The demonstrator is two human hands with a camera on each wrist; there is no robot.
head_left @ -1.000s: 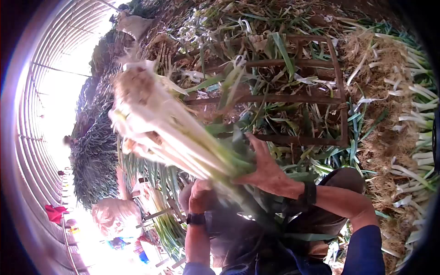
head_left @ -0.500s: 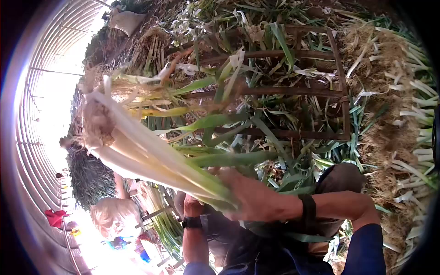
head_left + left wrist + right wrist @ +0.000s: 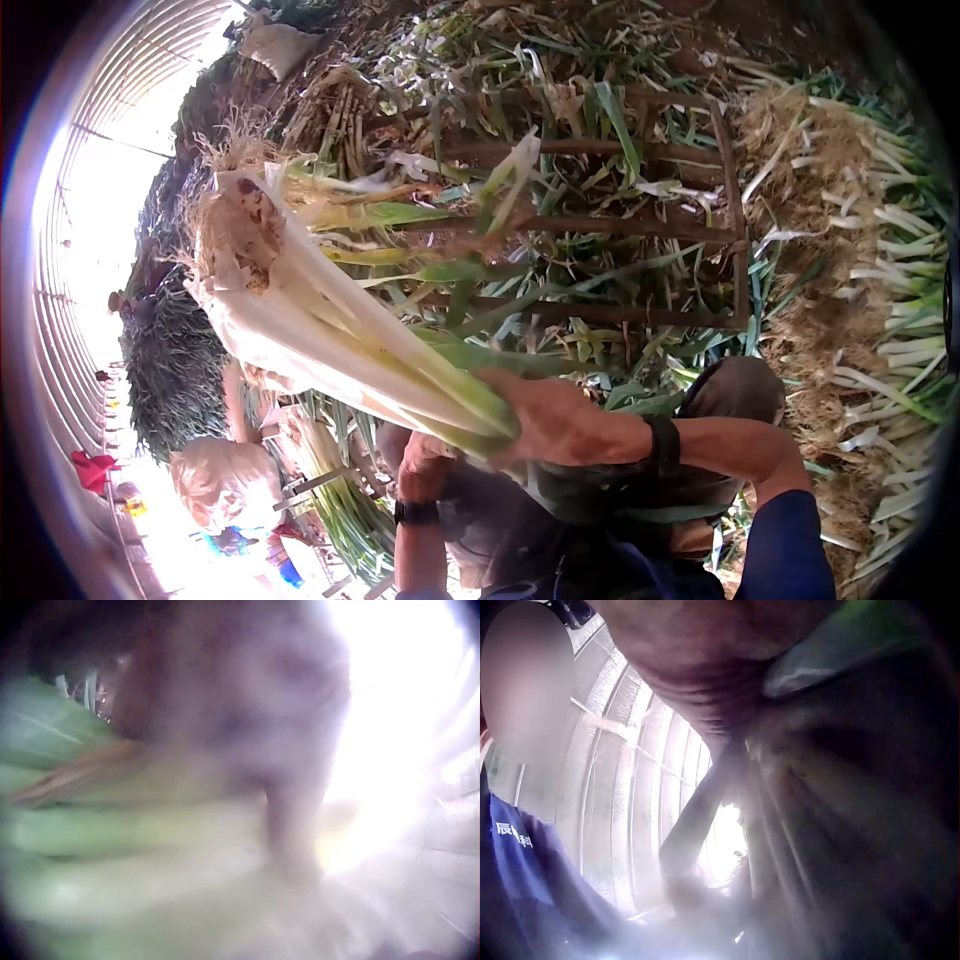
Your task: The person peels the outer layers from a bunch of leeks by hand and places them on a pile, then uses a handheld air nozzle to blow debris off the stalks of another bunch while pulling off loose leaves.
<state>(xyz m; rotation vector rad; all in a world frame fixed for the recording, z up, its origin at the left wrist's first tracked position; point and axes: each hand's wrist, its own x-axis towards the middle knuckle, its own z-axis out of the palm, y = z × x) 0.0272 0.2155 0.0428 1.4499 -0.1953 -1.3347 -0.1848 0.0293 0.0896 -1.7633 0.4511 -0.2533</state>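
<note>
A thick bunch of long green onions (image 3: 340,330) slants across the head view, its root end up at the left, its green part low and near my knees. My right hand (image 3: 560,420) grips the green part from above, the back of the hand toward the head camera. My left hand (image 3: 425,465) holds the bunch from its lower side, its fingers partly hidden behind the stalks. In the left wrist view that hand (image 3: 232,697) is blurred over pale and green stalks (image 3: 135,832). In the right wrist view my right hand (image 3: 720,660) shows close up above shadowed stalks.
Ahead lies a rusty metal frame (image 3: 735,190) among loose leaves. A long row of green onions (image 3: 900,350) with dry roots lies at the right. More green onions (image 3: 340,490) stand bundled at lower left, beside a pale sack (image 3: 225,480). A dark green heap (image 3: 170,370) rises farther left.
The bunch has swung left, with its root end now farther left. My right hand, its thumb and fingers spread a second ago, has closed round the green part; my left hand has moved little.
</note>
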